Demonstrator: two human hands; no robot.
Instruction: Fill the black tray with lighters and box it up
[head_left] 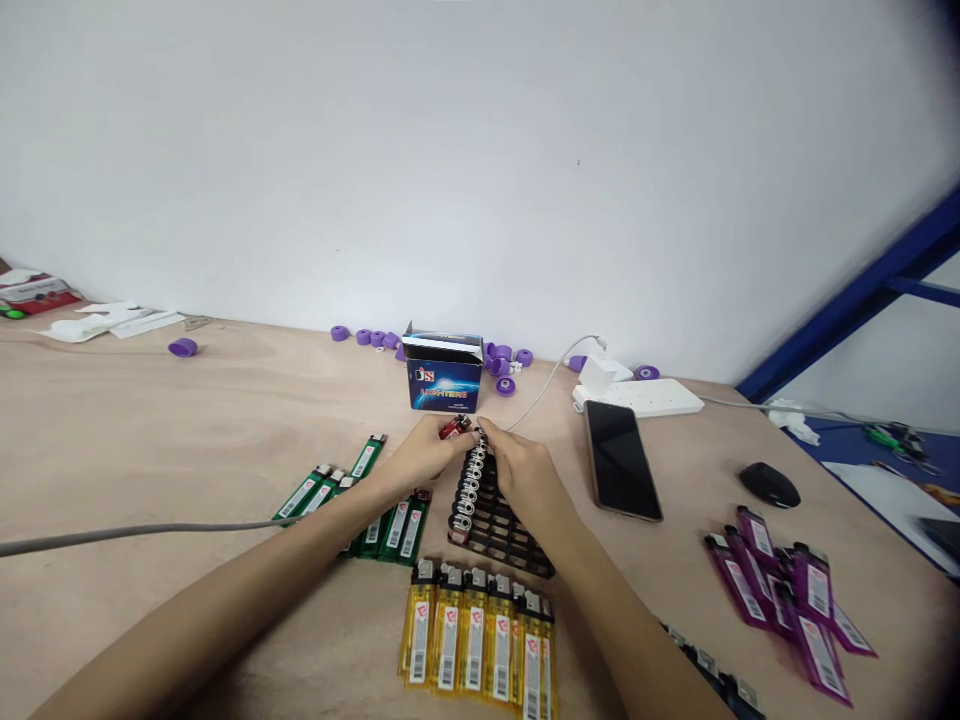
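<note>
My left hand (429,450) has its fingers closed around red lighters (454,428) at the upper left corner of a black slotted tray (510,535). A row of lighters with metal tops (469,485) stands along the tray's left side. My right hand (523,462) touches the far end of that row, thumb and fingers together; what it pinches, if anything, is hidden. Behind the hands stands an open blue lighter box (444,385). Green lighters (397,530) lie left of the tray, partly under my left forearm. Yellow lighters (474,635) lie in front of it.
Purple lighters (814,590) lie at the right, near a black mouse (769,484). A phone (623,460) and a white power strip (645,398) are right of the hands. Purple caps (377,339) line the wall. A grey cable (150,534) crosses the left side. Dark lighters show beside my right forearm.
</note>
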